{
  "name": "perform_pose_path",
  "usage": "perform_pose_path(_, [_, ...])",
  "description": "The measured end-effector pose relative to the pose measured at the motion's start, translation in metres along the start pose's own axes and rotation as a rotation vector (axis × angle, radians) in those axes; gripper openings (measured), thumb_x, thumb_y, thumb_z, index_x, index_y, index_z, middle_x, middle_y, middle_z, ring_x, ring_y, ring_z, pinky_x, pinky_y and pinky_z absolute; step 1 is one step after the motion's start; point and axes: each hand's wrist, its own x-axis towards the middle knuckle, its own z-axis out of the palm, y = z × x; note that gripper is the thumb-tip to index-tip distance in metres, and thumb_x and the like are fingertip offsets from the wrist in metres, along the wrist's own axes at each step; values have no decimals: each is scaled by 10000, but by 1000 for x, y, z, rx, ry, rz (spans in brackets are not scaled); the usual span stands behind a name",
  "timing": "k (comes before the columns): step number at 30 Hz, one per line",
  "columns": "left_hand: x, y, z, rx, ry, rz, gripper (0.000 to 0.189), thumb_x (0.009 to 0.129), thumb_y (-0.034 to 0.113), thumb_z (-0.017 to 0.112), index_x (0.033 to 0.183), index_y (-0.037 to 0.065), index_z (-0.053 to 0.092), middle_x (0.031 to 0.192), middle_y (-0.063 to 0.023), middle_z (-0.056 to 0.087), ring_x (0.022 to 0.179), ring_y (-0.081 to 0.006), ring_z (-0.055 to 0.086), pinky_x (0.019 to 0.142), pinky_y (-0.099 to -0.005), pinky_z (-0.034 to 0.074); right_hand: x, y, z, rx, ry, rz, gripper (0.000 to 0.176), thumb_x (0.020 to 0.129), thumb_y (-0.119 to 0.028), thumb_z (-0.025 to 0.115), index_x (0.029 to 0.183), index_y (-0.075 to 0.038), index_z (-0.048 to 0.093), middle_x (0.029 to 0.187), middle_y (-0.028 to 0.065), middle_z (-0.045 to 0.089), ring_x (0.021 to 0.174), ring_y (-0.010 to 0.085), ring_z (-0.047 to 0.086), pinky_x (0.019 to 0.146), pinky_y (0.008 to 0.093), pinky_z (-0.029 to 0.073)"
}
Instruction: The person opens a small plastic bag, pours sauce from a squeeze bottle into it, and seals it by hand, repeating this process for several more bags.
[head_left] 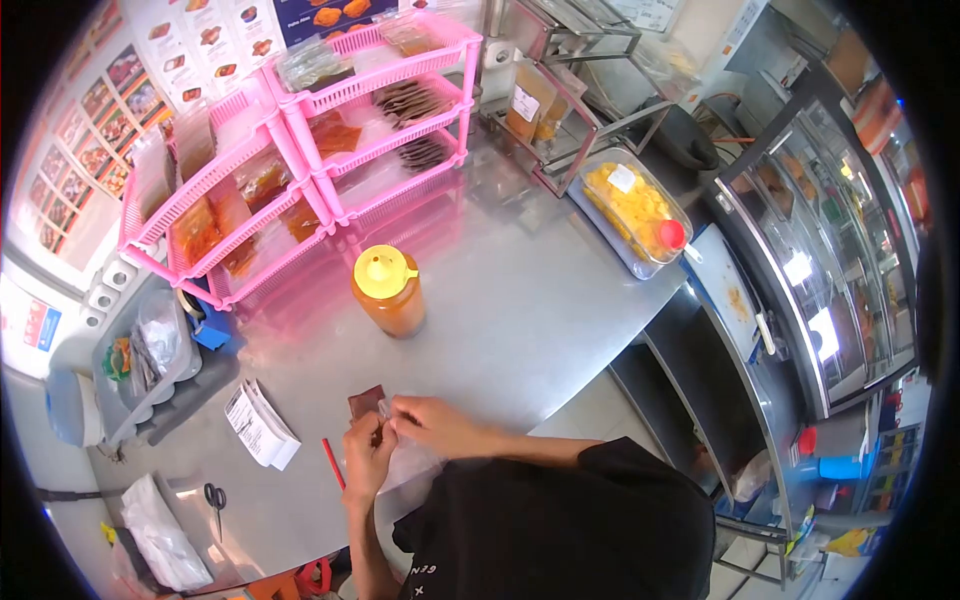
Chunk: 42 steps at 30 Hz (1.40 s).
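My left hand (369, 452) is closed over the steel table, its fingertips pinching clear plastic. Right beside it, my right hand (432, 421) pinches the same bit of plastic, and the fingertips of both hands meet there. Just beyond the fingers shows a small dark reddish-brown sachet (367, 402), partly covered by my left hand. A clear plastic bag (412, 466) spreads below my hands, next to the black shirt. To the left of my left wrist lies a thin red stick-like thing (333, 464).
A yellow-capped sauce bottle (388, 292) stands ahead of my hands. Pink tiered racks (300, 190) with filled packets stand behind it. Folded papers (261, 425), scissors (216, 508) and a white plastic bundle (164, 535) lie left. A container of yellow pieces (635, 210) sits back right.
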Motion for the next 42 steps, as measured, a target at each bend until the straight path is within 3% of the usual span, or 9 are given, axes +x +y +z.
perform_pose_path(1, [-1, 1, -1, 59, 3, 43, 134, 792, 1, 638, 722, -19, 525, 665, -70, 483, 537, -141, 454, 502, -282, 377, -2, 0, 3, -31, 0, -5, 201, 886, -206, 523, 862, -8, 504, 777, 160, 580, 746, 339, 580, 657, 413, 462])
perform_pose_path(10, [-17, 27, -10, 437, 242, 135, 134, 691, -20, 679, 703, -18, 546, 645, -102, 503, 554, -230, 505, 525, -357, 413, 1, -6, 8, -689, 244, -228, 196, 850, -208, 587, 912, -34, 520, 837, 115, 550, 802, 299, 582, 666, 419, 486])
perform_pose_path(15, [-17, 32, -31, 674, 273, 97, 228, 630, 38, 750, 792, 25, 591, 783, -98, 572, 748, -275, 574, 728, -425, 456, 6, -23, -6, -534, 194, -253, 174, 808, -159, 585, 920, -39, 528, 834, 119, 567, 789, 298, 608, 645, 420, 501])
perform_pose_path(21, [-5, 68, -21, 565, 115, 412, 720, 525, 147, 838, 1137, 38, 476, 1072, -146, 494, 935, -329, 509, 780, -421, 438, 12, -21, -17, -69, -106, -192, 186, 808, -149, 610, 791, -5, 494, 711, 84, 517, 642, 204, 522, 588, 341, 442])
perform_pose_path(27, [-16, 27, 6, 107, 155, 157, 590, 561, 76, 743, 1044, 25, 407, 925, -117, 418, 915, -258, 443, 807, -363, 386, 6, -17, -20, 63, -135, -156, 179, 798, -113, 622, 760, -9, 481, 678, 59, 514, 613, 132, 489, 578, 303, 446])
perform_pose_path(34, [-13, 24, 5, 9, 111, 176, 575, 601, 89, 723, 1050, 17, 372, 948, -101, 380, 870, -229, 411, 797, -339, 376, 14, -15, -21, 27, -63, -163, 194, 821, -129, 656, 758, -17, 510, 676, 35, 526, 634, 100, 505, 621, 270, 476])
perform_pose_path(38, [-11, 17, 6, 67, 170, 163, 607, 603, 146, 768, 1078, 19, 413, 955, -122, 439, 879, -266, 475, 789, -361, 416, 21, -12, -21, 131, 381, -220, 264, 778, -150, 727, 879, -28, 516, 813, 47, 548, 727, 119, 538, 687, 277, 470])
perform_pose_path(41, [-15, 14, 2, 109, 181, 115, 617, 618, 197, 810, 1091, 28, 451, 974, -130, 486, 915, -288, 511, 812, -381, 428, 45, 27, -32, -97, 871, -392, 631, 677, -150, 794, 1153, -26, 398, 1124, 118, 459, 1040, 215, 463, 868, 340, 391])
perform_pose_path(42, [-14, 16, 1, 106, 182, 102, 612, 627, 208, 820, 1092, 33, 462, 980, -128, 496, 930, -290, 513, 828, -385, 424, 51, 35, -39, -117, 828, -341, 777, 649, -175, 827, 1229, -30, 330, 1226, 135, 393, 1126, 239, 422, 932, 372, 357])
